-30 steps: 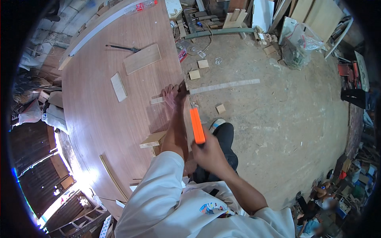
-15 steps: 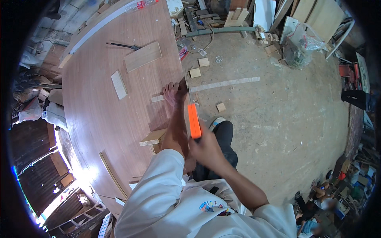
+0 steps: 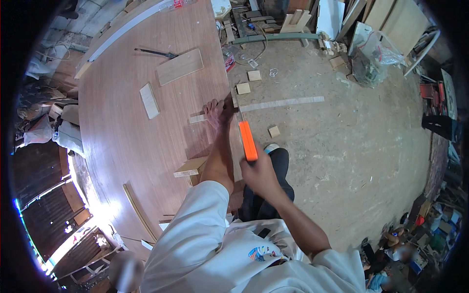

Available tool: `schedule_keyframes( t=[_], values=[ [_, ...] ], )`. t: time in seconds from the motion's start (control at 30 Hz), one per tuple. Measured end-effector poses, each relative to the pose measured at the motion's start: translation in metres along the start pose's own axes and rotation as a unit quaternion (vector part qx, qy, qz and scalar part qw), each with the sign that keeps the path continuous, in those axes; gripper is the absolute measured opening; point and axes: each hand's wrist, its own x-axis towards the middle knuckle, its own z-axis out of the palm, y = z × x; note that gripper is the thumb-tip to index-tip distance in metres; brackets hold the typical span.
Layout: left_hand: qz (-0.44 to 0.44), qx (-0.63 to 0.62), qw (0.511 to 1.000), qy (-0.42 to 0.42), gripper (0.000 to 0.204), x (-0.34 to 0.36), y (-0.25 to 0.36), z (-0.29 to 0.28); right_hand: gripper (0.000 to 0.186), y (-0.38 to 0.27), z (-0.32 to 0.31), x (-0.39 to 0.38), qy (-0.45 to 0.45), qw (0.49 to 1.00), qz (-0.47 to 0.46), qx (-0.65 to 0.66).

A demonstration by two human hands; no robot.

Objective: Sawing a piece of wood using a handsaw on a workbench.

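A long, thin wooden strip (image 3: 288,103) lies across the right edge of the table, with its longer part sticking out over the floor. My left hand (image 3: 217,113) presses down on the strip near the table edge, fingers bent over it. In my right hand (image 3: 260,171) is a handsaw with a bright orange handle (image 3: 248,141). The saw's narrow blade points away from me toward the strip, just right of my left hand. Where the teeth meet the wood is too small to make out.
On the brown table (image 3: 122,122) lie a flat board (image 3: 180,67), a small white-edged piece (image 3: 149,101), a dark slim tool (image 3: 156,52) and a wood block (image 3: 191,167). Small wood offcuts (image 3: 243,88) are on the floor. Wood scraps and a plastic bag (image 3: 370,68) stand behind.
My right hand and the saw have moved a little forward, away from me. My left hand stays on the strip. A blurred head has come into view at the lower left.
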Motion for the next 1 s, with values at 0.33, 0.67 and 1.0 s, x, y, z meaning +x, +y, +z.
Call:
schedule_keyframes(
  t=[0.33, 0.67, 1.0],
  values=[
    [0.031, -0.01, 0.999, 0.007, 0.013, 0.006, 0.006, 0.001, 0.021, 0.04, 0.014, 0.081, 0.035, 0.997, -0.045, -0.043],
    [-0.01, -0.013, 0.999, -0.041, 0.015, 0.011, 0.004, -0.018, 0.037, -0.02, -0.006, -0.045, -0.012, 0.998, 0.045, 0.052],
    [-0.001, 0.002, 1.0, 0.013, 0.016, 0.005, -0.003, -0.003, 0.021, 0.008, 0.011, 0.016, -0.009, 0.999, -0.004, -0.03]
  ],
)
